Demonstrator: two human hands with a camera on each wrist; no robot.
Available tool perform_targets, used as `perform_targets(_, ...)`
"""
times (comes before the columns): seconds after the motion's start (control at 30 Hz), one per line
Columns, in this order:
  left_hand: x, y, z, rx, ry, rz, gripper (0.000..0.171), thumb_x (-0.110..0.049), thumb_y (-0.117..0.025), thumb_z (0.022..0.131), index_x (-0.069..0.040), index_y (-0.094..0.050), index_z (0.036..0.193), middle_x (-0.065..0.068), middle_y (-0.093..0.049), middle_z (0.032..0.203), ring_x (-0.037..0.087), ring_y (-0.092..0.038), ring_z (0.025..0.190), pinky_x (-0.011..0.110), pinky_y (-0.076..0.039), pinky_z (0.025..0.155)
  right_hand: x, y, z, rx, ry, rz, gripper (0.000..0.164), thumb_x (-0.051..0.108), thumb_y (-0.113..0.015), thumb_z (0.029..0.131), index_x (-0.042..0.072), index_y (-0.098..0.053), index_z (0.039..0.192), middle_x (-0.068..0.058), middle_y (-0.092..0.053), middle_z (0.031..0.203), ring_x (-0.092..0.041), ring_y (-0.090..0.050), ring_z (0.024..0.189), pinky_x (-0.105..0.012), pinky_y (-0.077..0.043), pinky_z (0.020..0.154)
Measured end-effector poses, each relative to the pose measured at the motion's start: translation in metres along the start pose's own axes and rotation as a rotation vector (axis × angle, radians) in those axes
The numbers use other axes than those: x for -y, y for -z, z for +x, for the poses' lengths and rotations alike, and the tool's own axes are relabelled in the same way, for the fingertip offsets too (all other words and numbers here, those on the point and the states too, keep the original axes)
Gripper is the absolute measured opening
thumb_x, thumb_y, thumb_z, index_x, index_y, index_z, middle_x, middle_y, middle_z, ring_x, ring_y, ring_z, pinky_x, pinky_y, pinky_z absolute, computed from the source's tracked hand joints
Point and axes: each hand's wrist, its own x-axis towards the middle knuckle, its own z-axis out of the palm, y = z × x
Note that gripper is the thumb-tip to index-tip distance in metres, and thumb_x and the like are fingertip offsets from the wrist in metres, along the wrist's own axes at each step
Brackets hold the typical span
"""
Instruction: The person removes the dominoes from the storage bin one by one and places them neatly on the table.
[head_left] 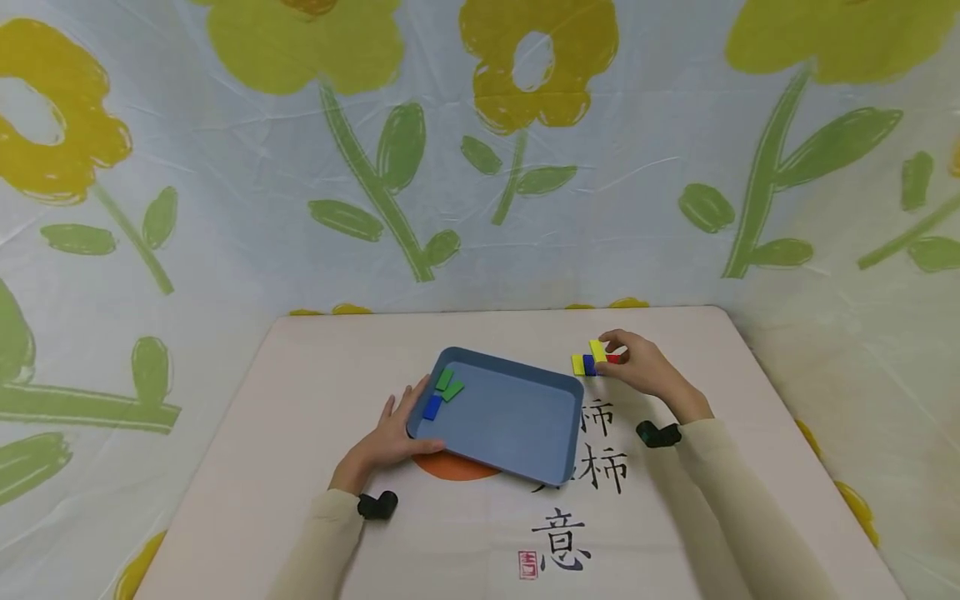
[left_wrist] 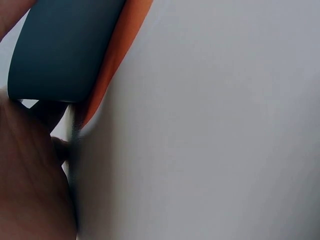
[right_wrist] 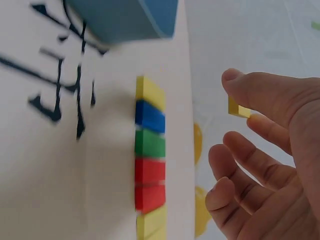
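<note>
My right hand (head_left: 643, 364) pinches a yellow block (head_left: 597, 350) between thumb and forefinger, raised above a row of blocks. In the right wrist view the held yellow block (right_wrist: 238, 107) shows partly behind the thumb, and the other fingers are loosely curled. The row has a yellow block (right_wrist: 150, 92), a blue block (right_wrist: 150, 116), a green block (right_wrist: 150, 143), two red blocks (right_wrist: 150, 171) and more yellow at the bottom. My left hand (head_left: 387, 437) holds the blue-grey tray (head_left: 510, 417) at its near left corner, thumb along the near rim, fingers at the left side.
Inside the tray, at its left end, lie two green blocks (head_left: 444, 380) and a blue block (head_left: 432, 407). A pale mat (head_left: 465, 533) with black brush characters and an orange disc (head_left: 453, 467) covers the table. Flower-patterned cloth (head_left: 630, 208) hangs behind and beside it.
</note>
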Motion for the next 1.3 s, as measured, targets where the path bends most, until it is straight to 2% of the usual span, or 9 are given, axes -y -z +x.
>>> perform_targets(0.27,-0.002,0.000,-0.001,0.001,0.019,-0.008,0.109,-0.060,-0.075,0.074,-0.047,0.000,0.152,-0.001,-0.001,0.164,0.028,0.013,0.150,0.063,0.005,0.116,-0.026,0.009,-0.006,-0.029,-0.068,-0.059,0.053,0.030,-0.072,0.087,0.007,-0.052,0.131,-0.022,-0.059,0.120,-0.037,-0.060,0.100,-0.043,-0.056,0.076)
perform_targets(0.63,0.001,-0.001,0.000,-0.001,-0.009,0.003,0.110,-0.058,-0.075,0.075,-0.042,0.001,0.154,-0.004,-0.001,0.163,0.027,0.009,0.150,0.060,0.008,0.117,-0.061,0.022,-0.014,-0.041,-0.063,-0.121,0.052,0.029,-0.071,0.088,0.001,-0.052,0.128,-0.026,-0.058,0.116,-0.038,-0.061,0.097,-0.044,-0.056,0.073)
perform_targets(0.8,0.001,-0.001,-0.001,0.003,-0.021,0.014,0.110,-0.057,-0.074,0.076,-0.041,0.001,0.154,-0.005,-0.001,0.163,0.025,0.007,0.151,0.056,0.012,0.118,-0.069,0.023,-0.017,-0.044,-0.097,-0.124,0.053,0.028,-0.070,0.088,0.001,-0.051,0.129,-0.026,-0.057,0.118,-0.038,-0.060,0.099,-0.045,-0.057,0.076)
perform_targets(1.03,0.001,-0.001,-0.001,0.008,-0.025,0.003,0.109,-0.056,-0.074,0.077,-0.040,0.001,0.154,-0.004,-0.001,0.163,0.027,0.008,0.150,0.057,0.013,0.117,-0.079,0.025,-0.020,-0.029,-0.109,-0.113,0.055,0.028,-0.071,0.088,-0.002,-0.050,0.129,-0.028,-0.056,0.119,-0.042,-0.060,0.101,-0.049,-0.056,0.081)
perform_targets(1.3,0.002,-0.001,0.001,0.008,-0.033,0.003,0.109,-0.056,-0.074,0.077,-0.039,0.001,0.154,-0.004,-0.002,0.163,0.026,0.007,0.151,0.054,0.015,0.117,-0.095,0.025,-0.019,-0.011,-0.160,-0.107,0.057,0.029,-0.070,0.088,-0.002,-0.048,0.131,-0.029,-0.053,0.122,-0.045,-0.058,0.105,-0.052,-0.055,0.085)
